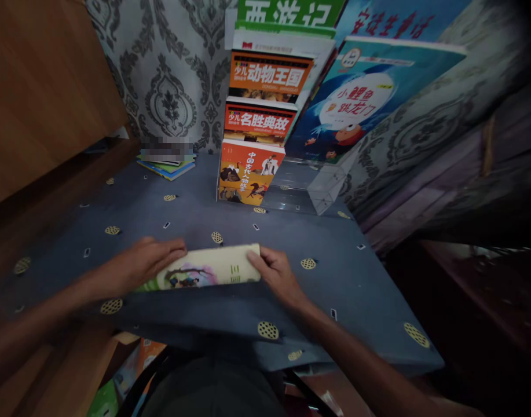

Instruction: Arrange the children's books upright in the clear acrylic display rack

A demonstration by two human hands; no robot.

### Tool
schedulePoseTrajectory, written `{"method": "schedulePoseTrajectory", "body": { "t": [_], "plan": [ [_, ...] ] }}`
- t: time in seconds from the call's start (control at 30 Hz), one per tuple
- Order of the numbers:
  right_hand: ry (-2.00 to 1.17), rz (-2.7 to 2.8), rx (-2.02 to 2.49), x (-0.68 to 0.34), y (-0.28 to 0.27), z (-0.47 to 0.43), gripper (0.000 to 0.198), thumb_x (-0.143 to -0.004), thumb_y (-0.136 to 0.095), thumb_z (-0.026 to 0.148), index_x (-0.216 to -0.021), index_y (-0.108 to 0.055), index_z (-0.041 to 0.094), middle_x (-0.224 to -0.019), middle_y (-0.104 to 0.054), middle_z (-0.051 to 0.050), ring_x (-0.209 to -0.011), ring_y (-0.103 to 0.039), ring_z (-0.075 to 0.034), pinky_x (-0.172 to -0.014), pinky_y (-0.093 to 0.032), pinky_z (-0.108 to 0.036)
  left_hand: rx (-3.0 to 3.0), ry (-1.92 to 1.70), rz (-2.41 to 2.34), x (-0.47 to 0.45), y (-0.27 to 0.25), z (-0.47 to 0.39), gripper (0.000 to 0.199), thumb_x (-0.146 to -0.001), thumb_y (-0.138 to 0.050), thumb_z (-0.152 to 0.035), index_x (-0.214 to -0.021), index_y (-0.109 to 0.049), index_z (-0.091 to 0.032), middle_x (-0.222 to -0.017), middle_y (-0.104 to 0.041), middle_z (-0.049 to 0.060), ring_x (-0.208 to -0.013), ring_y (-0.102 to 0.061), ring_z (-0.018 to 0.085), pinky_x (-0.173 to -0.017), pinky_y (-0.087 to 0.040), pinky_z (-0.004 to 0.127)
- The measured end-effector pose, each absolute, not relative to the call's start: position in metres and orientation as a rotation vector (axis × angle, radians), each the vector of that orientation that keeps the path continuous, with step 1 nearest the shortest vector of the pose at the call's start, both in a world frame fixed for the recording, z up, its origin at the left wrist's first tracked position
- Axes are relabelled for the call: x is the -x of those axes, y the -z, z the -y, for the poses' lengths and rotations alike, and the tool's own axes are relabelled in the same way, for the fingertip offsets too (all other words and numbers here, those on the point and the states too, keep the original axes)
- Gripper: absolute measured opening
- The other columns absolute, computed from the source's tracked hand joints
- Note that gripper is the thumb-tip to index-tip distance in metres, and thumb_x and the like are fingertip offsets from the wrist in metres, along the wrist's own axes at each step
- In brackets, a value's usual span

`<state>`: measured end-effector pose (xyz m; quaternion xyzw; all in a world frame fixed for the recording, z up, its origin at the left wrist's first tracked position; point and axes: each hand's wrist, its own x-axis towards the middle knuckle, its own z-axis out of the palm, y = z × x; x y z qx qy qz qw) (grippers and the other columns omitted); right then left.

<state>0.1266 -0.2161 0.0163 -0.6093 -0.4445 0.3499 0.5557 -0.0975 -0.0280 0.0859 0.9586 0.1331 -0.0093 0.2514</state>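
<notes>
Holding a pale book (222, 269) by both ends over a blue patterned counter (369, 301), one end in the left hand (146, 263) and the other pinched in the right hand (277, 275), thumb across the cover, before upright books (252, 174) in a clear rack (322, 190) and a small stack (169, 169) near the wall (174, 87).

Grey patterned wall (174, 87); wooden panel (48, 87) left; dim light.

- Passage existed over the tablecloth (356, 289), right of the right hand (279, 275).
- A gap separated the held book (222, 271) from the display rack (328, 188).
- Displayed books (251, 176) barred the far middle.
- A book stack (167, 169) obstructed far left, near a wooden panel (39, 87).
</notes>
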Motion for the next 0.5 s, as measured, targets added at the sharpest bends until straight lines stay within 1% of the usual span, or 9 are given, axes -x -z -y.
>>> {"method": "schedulePoseTrajectory", "body": {
  "t": [0.07,0.13,0.2,0.27,0.37,0.5],
  "plan": [
    [-0.826,0.929,1.390,-0.127,-0.018,0.210,0.048,-0.089,-0.061,0.065,-0.086,-0.072,0.018,-0.072,-0.067,-0.001,-0.062,-0.059,-0.014,-0.057,-0.047,-0.026,-2.553,-0.001,-0.346,0.083,-0.095,0.012,0.041,-0.103,-0.033,-0.047,-0.079,-0.054,-0.021,-0.067,-0.054,-0.003,-0.062,-0.053,0.013,-0.060,-0.038,0.025],
    [-0.849,0.846,1.342,-0.128,-0.018,0.204,0.045,-0.086,-0.066,0.064,-0.090,-0.070,0.019,-0.077,-0.069,-0.001,-0.065,-0.061,-0.014,-0.061,-0.051,-0.027,-2.485,-0.012,-0.318,0.068,-0.098,-0.007,0.042,-0.101,-0.036,-0.048,-0.075,-0.051,-0.020,-0.069,-0.052,-0.002,-0.064,-0.051,0.013,-0.061,-0.040,0.024],
    [-0.866,0.817,1.321,-0.129,-0.016,0.200,0.042,-0.084,-0.069,0.061,-0.097,-0.068,0.021,-0.084,-0.071,-0.002,-0.069,-0.064,-0.016,-0.064,-0.054,-0.029,-2.400,0.025,-0.294,0.055,-0.095,-0.024,0.041,-0.098,-0.040,-0.051,-0.072,-0.048,-0.020,-0.069,-0.049,-0.002,-0.063,-0.049,0.013,-0.058,-0.040,0.024],
    [-0.851,0.816,1.343,-0.130,-0.013,0.197,0.042,-0.084,-0.068,0.060,-0.100,-0.067,0.021,-0.086,-0.072,-0.004,-0.070,-0.066,-0.017,-0.063,-0.054,-0.030,-2.312,0.099,-0.293,0.044,-0.089,-0.038,0.042,-0.095,-0.044,-0.055,-0.070,-0.046,-0.020,-0.066,-0.047,-0.002,-0.060,-0.046,0.012,-0.054,-0.038,0.023],
    [-0.803,0.793,1.390,-0.134,-0.012,0.188,0.044,-0.085,-0.065,0.062,-0.097,-0.067,0.020,-0.079,-0.071,-0.004,-0.063,-0.064,-0.016,-0.057,-0.053,-0.029,-2.234,0.156,-0.303,0.035,-0.080,-0.051,0.045,-0.093,-0.048,-0.058,-0.070,-0.045,-0.020,-0.064,-0.045,-0.003,-0.057,-0.044,0.011,-0.053,-0.038,0.023],
    [-0.849,0.734,1.379,-0.141,-0.005,0.170,0.050,-0.078,-0.068,0.067,-0.092,-0.065,0.019,-0.072,-0.070,-0.002,-0.056,-0.062,-0.015,-0.051,-0.050,-0.026,-2.225,0.148,-0.337,0.029,-0.071,-0.062,0.046,-0.091,-0.048,-0.061,-0.071,-0.046,-0.021,-0.065,-0.047,-0.003,-0.058,-0.044,0.012,-0.052,-0.037,0.023]
  ]
}}
